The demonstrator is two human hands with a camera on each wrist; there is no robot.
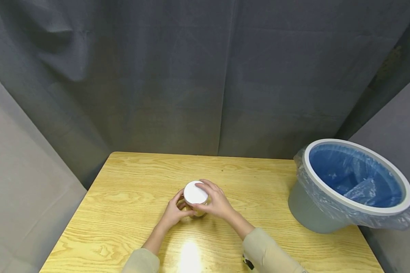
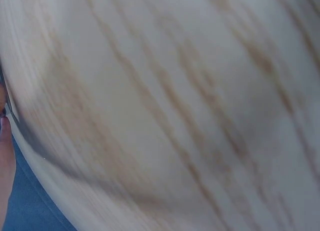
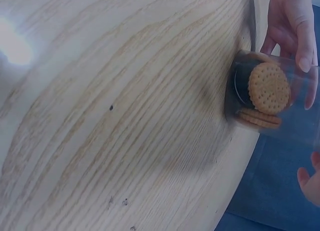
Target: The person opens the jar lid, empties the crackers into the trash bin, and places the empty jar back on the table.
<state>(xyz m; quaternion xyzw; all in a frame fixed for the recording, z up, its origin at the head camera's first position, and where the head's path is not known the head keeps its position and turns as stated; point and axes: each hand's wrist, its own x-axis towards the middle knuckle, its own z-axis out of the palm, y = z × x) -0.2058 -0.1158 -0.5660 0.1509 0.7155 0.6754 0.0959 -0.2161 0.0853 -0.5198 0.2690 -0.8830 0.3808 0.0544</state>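
Note:
A clear jar (image 3: 300,123) with a white lid (image 1: 193,192) stands upright on the wooden table, in front of me. Inside it, low down, lie round golden biscuits (image 3: 269,88), one facing outward and another seen edge-on, with a dark round shape beside them. My left hand (image 1: 172,213) holds the jar's body from the left, thumb in front and fingers around the far side. From the right, my right hand (image 1: 218,203) grips the lid, thumb at its near edge and fingers at its far edge. In the left wrist view only a sliver of hand (image 2: 6,161) shows.
On the table's right side stands a grey bin (image 1: 311,208) with a white rim and a clear plastic liner, tilted in view. Dark grey curtain (image 1: 171,76) hangs behind the table's back edge. Lighter grey panels (image 1: 24,182) flank it.

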